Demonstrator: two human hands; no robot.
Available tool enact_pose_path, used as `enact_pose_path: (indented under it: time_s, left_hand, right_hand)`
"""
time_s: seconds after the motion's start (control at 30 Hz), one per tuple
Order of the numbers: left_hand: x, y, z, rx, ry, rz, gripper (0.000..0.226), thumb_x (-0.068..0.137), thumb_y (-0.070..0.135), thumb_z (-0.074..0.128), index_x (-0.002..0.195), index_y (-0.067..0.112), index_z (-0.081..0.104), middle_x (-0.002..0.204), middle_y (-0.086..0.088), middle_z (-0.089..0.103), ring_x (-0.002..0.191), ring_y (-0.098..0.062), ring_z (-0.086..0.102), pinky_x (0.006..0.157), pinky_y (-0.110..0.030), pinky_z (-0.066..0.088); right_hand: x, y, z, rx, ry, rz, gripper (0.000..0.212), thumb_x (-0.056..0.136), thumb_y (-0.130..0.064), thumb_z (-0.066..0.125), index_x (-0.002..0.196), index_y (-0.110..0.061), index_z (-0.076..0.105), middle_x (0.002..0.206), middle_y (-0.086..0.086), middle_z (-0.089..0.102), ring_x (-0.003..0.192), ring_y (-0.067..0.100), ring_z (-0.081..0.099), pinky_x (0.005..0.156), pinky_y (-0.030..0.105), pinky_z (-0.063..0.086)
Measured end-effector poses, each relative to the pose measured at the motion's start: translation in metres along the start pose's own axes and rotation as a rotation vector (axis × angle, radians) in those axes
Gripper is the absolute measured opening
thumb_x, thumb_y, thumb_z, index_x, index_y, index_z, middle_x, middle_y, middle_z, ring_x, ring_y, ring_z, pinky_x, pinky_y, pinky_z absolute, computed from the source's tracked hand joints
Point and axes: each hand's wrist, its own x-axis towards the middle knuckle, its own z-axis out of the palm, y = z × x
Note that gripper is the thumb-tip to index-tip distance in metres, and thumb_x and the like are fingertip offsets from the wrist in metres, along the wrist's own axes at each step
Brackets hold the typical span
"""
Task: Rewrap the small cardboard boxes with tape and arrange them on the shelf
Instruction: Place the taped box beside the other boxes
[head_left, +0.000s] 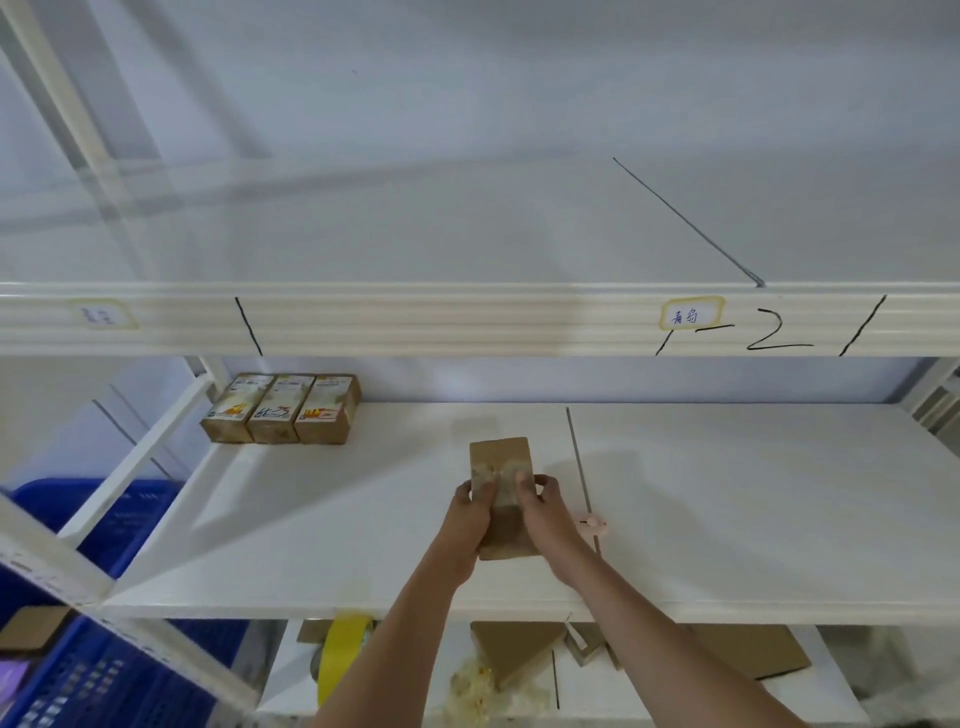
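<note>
A white metal shelving unit fills the frame against a pale wall, its middle shelf (727, 519) running across the lower half as a broad white board with a thin dark divider line right of centre. At the centre of that board lies a small cardboard box (503, 499), its long side pointing away from the camera and a band of clear tape across its middle. The left hand (470, 512) grips its left edge and the right hand (545, 512) its right edge, fingers curled narrowly around the sides with thumbs pressed on the taped band. Just beside the right wrist a small pink object (592, 526) rests on the board near the divider line. At the back left of the same shelf, three taped boxes (283, 409) with printed labels stand touching in a row. Above, the front rail of the upper shelf (467, 325) crosses the frame, bearing two yellow-edged paper labels and black marker strokes. Below the middle shelf's front edge, a roll of yellow tape (340, 654) stands on its edge at lower centre-left, with flat cardboard pieces (519, 654) and crumpled clear tape scraps (478, 691) to its right. Blue plastic crates (78, 675) sit in the lower left of the frame.
</note>
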Motion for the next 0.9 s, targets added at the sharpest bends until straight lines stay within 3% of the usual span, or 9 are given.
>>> enact_pose_path:
  time_s: [0.1, 0.23, 0.43, 0.53, 0.67, 0.77, 0.9]
  left_hand:
    - [-0.004, -0.003, -0.002, 0.052, 0.085, 0.004, 0.049, 0.102, 0.055, 0.044, 0.133, 0.018, 0.041, 0.12, -0.007, 0.064, 0.103, -0.023, 0.065, 0.077, -0.035, 0.053]
    - [-0.012, -0.001, -0.012, 0.054, 0.137, 0.041, 0.043, 0.102, 0.051, 0.048, 0.129, 0.019, 0.038, 0.117, -0.006, 0.064, 0.097, -0.019, 0.065, 0.066, -0.029, 0.05]
    - [-0.01, 0.002, -0.022, 0.244, 0.184, 0.164, 0.046, 0.1, 0.054, 0.049, 0.125, 0.016, 0.055, 0.112, -0.004, 0.069, 0.097, -0.021, 0.067, 0.079, -0.035, 0.055]
    - [-0.013, 0.007, -0.027, 0.248, 0.169, 0.198, 0.044, 0.1, 0.05, 0.051, 0.127, 0.016, 0.055, 0.113, -0.004, 0.069, 0.099, -0.023, 0.068, 0.088, -0.042, 0.057]
    - [-0.023, 0.013, -0.031, 0.184, 0.12, 0.169, 0.038, 0.103, 0.05, 0.045, 0.123, 0.018, 0.054, 0.114, -0.004, 0.067, 0.099, -0.019, 0.065, 0.077, -0.033, 0.053]
    - [-0.028, 0.02, -0.034, 0.152, 0.047, 0.143, 0.042, 0.104, 0.053, 0.039, 0.126, 0.02, 0.052, 0.116, -0.003, 0.066, 0.101, -0.019, 0.064, 0.077, -0.032, 0.051]
    - [-0.036, 0.029, -0.029, 0.105, -0.028, 0.121, 0.046, 0.102, 0.058, 0.039, 0.127, 0.02, 0.051, 0.119, -0.004, 0.066, 0.101, -0.018, 0.065, 0.072, -0.029, 0.051]
  right_hand:
    - [-0.004, 0.0, 0.013, -0.034, 0.009, 0.009, 0.057, 0.102, -0.06, 0.036, 0.143, -0.021, 0.038, 0.137, 0.006, 0.055, 0.112, 0.022, 0.055, 0.089, 0.035, 0.047]
    - [-0.011, -0.006, 0.026, -0.017, 0.005, 0.045, 0.053, 0.102, -0.061, 0.033, 0.134, -0.02, 0.045, 0.128, 0.003, 0.057, 0.109, 0.021, 0.055, 0.093, 0.036, 0.045]
    - [-0.017, -0.013, 0.042, 0.007, 0.064, -0.014, 0.044, 0.104, -0.055, 0.036, 0.123, -0.019, 0.052, 0.115, 0.002, 0.061, 0.101, 0.019, 0.059, 0.085, 0.033, 0.045]
    - [-0.023, -0.017, 0.048, 0.025, 0.088, -0.023, 0.04, 0.105, -0.052, 0.035, 0.12, -0.019, 0.052, 0.114, 0.002, 0.063, 0.098, 0.017, 0.06, 0.082, 0.032, 0.045]
    - [-0.031, -0.025, 0.049, 0.045, 0.083, -0.028, 0.046, 0.103, -0.055, 0.039, 0.129, -0.019, 0.05, 0.122, 0.002, 0.061, 0.105, 0.02, 0.059, 0.084, 0.033, 0.045]
    - [-0.036, -0.031, 0.044, 0.136, 0.067, 0.025, 0.051, 0.101, -0.061, 0.037, 0.133, -0.022, 0.045, 0.123, 0.0, 0.056, 0.11, 0.021, 0.055, 0.086, 0.034, 0.042]
    - [-0.037, -0.031, 0.034, 0.12, 0.102, 0.057, 0.059, 0.098, -0.064, 0.042, 0.134, -0.018, 0.053, 0.121, 0.003, 0.064, 0.107, 0.021, 0.062, 0.085, 0.035, 0.048]
